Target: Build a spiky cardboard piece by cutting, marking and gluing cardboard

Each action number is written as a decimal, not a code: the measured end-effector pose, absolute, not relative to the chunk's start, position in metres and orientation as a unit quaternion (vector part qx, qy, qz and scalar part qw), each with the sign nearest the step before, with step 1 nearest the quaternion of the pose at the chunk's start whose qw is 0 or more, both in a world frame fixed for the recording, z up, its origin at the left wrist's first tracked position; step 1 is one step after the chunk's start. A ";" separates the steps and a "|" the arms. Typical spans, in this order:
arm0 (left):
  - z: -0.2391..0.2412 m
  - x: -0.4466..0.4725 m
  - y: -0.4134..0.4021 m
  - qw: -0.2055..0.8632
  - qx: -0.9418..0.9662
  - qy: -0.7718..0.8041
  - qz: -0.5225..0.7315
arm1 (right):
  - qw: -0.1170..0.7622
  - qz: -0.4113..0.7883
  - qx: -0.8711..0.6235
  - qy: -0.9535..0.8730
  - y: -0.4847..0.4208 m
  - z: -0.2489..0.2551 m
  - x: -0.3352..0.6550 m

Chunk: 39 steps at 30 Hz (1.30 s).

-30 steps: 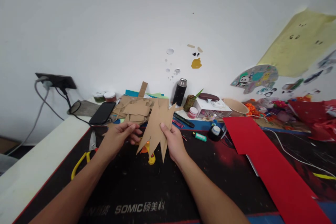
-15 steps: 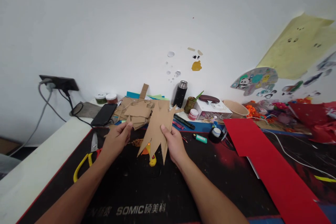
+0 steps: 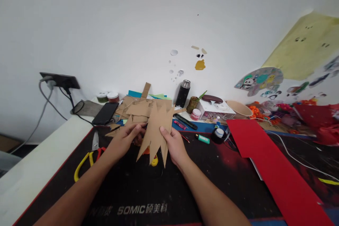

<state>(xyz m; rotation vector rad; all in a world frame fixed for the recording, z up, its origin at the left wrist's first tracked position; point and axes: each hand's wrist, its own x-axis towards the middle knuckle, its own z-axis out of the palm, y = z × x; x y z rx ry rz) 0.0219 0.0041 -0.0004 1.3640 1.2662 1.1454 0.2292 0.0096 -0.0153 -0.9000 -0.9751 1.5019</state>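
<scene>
My right hand (image 3: 174,144) is closed on a piece of brown cardboard (image 3: 156,130), thumb on its front face and the other fingers behind. Jagged points are cut along its top and bottom ends, and it is held up above the black desk mat (image 3: 127,187). At the left edge of this cardboard is my left hand (image 3: 127,139), fingers curled and thumb near the fingertips. What lies between those fingers, if anything, is hidden. Under the cardboard, a yellow object (image 3: 154,161) and an orange one partly show. Scissors (image 3: 95,141) and a yellow-handled tool (image 3: 79,167) lie by my left forearm.
Cardboard scraps (image 3: 137,108) are heaped behind my hands, beside a phone (image 3: 106,113). A black bottle (image 3: 183,93), a utility knife (image 3: 186,121) and a white box (image 3: 217,109) line the back. Red sheets (image 3: 272,169) cover part of the right side.
My left hand has moved right, to the cardboard's left edge. The jagged cardboard has shifted slightly left and down in my right hand.
</scene>
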 end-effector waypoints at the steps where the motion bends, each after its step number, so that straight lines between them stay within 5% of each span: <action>1: 0.001 0.023 0.002 0.503 0.545 0.504 0.443 | 0.538 0.631 -0.377 -0.412 0.010 -0.015 0.229; 9: 0.007 0.032 -0.009 0.615 0.484 0.481 0.395 | 0.531 0.645 -0.361 -0.415 0.007 -0.013 0.227; 39: 0.010 0.034 -0.008 0.607 0.466 0.472 0.438 | 0.472 0.634 -0.368 -0.490 0.007 -0.021 0.220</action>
